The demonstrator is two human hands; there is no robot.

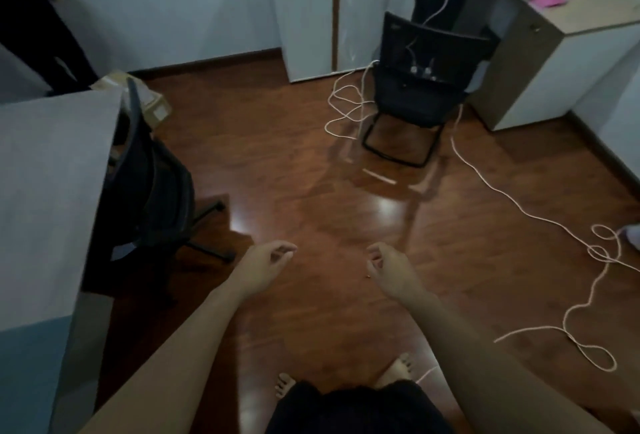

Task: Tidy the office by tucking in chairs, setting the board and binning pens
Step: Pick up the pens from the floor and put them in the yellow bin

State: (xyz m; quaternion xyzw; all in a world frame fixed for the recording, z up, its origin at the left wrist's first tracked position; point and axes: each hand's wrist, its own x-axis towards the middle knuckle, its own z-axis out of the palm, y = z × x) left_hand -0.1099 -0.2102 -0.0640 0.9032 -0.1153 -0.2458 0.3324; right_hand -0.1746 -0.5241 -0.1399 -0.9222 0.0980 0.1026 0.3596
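Note:
A black swivel chair [152, 184] stands at the left, pushed against the grey desk [52, 170]. A second black chair on a sled frame [415, 87] stands out on the floor at the back, beside the beige desk [540, 28], with a plug strip on its seat. My left hand [266, 267] and my right hand [388, 265] hover over the wooden floor in the middle, fingers loosely curled, nothing in either. No board or pens are visible.
A long white cable [519, 211] loops across the floor on the right and around the far chair. A white cabinet [332, 14] stands against the back wall. A cardboard box [156, 104] lies behind the grey desk. My bare feet show at the bottom.

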